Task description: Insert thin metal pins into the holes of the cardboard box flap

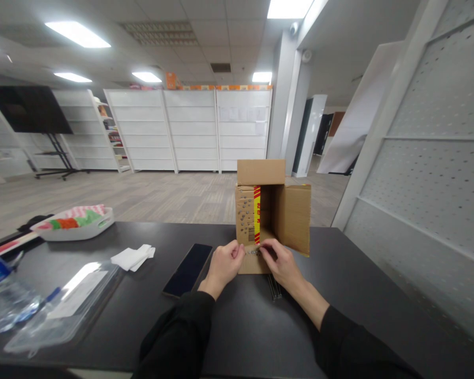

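An open cardboard box (290,210) stands on the dark table with its flaps spread. Small grey round pieces dot its left flap (245,216), and several more sit in a row on the lower flap (253,266). My left hand (226,264) is closed at the left edge of that lower flap. At the row's right end, the fingertips of my right hand (279,260) are pinched together over the flap. Whatever is between the fingers of either hand is too small to make out. Thin dark metal rods, like long screws (274,289), lie beneath my right wrist.
Left of the box lies a black phone (188,269). Farther left are folded white papers (134,257), a clear plastic case (71,305), a water bottle (6,295) and a white basket (77,231) with coloured cloth. A perforated white panel (422,210) rises at the right.
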A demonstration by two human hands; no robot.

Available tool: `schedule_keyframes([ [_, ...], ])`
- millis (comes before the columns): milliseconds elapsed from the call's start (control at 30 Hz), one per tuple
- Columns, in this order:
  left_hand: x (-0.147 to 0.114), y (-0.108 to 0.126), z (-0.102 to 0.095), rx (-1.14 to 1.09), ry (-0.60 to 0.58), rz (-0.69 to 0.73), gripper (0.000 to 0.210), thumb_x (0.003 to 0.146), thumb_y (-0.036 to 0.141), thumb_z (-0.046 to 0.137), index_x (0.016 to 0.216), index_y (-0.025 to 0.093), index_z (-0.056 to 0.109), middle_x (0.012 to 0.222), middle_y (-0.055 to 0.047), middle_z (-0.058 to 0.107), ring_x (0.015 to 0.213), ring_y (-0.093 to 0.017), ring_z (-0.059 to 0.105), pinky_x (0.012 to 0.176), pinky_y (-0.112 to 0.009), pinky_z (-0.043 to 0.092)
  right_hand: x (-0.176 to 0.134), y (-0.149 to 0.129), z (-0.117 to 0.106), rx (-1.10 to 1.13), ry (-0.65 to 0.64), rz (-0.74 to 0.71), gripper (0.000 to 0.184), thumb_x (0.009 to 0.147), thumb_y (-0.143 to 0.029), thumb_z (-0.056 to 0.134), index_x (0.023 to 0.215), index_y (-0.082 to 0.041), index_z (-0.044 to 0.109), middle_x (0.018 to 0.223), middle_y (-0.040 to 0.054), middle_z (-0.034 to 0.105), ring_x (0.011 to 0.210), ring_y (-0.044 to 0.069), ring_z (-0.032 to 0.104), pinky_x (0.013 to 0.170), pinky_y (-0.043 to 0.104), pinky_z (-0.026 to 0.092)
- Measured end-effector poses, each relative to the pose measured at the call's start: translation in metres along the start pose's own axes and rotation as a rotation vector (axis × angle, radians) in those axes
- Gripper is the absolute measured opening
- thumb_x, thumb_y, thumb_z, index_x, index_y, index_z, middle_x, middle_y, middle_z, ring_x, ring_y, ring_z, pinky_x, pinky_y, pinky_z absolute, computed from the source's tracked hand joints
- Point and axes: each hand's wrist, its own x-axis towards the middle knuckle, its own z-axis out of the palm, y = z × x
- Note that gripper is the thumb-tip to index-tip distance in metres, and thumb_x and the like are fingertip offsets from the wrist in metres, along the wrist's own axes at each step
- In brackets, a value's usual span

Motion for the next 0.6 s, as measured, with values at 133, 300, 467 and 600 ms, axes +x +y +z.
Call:
schedule_keyframes([
  [133,0.0005,-0.0009,0.0011,-0.004,0.003,0.001,0.038,0.087,0.036,0.044,0.057,0.019,0.028,0.05,0.006,0.029,0.048,-0.007,0.028,0.052,-0.023,0.02,-0.0001,0.0014,0.0002,-0.031,0.011,-0.029,0.012,0.094,-0.026,0.048,0.098,-0.022,0.058,0.093,0.0054,0.065,0.087,0.019,0.062,0.078,0.032,0.049],
  [300,0.0,-0.0018,0.0017,-0.009,0.006,0.012,0.039,0.088,0.037,0.044,0.057,0.019,0.028,0.05,0.007,0.029,0.048,-0.007,0.028,0.052,-0.023,0.02,0.0001,0.0015,-0.0006,-0.072,0.005,-0.086,0.012,0.094,-0.025,0.048,0.099,-0.022,0.059,0.09,0.0053,0.065,0.084,0.019,0.06,0.077,0.033,0.048],
  [467,-0.0005,-0.001,0.0011,0.003,0.01,0.017,0.039,0.088,0.037,0.043,0.057,0.019,0.028,0.05,0.007,0.03,0.048,-0.007,0.028,0.052,-0.023,0.02,0.0002,-0.0013,-0.003,-0.1,-0.029,-0.118,0.014,0.094,-0.025,0.048,0.099,-0.022,0.061,0.09,0.0063,0.065,0.084,0.02,0.059,0.077,0.035,0.047],
  [600,-0.0007,-0.0005,0.0009,-0.001,0.008,0.011,0.039,0.088,0.038,0.043,0.057,0.019,0.028,0.05,0.007,0.03,0.048,-0.007,0.028,0.052,-0.023,0.021,0.0001,-0.0025,-0.0043,-0.139,-0.044,-0.127,0.013,0.093,-0.024,0.049,0.096,-0.022,0.062,0.09,0.0061,0.065,0.085,0.02,0.059,0.076,0.034,0.046],
])
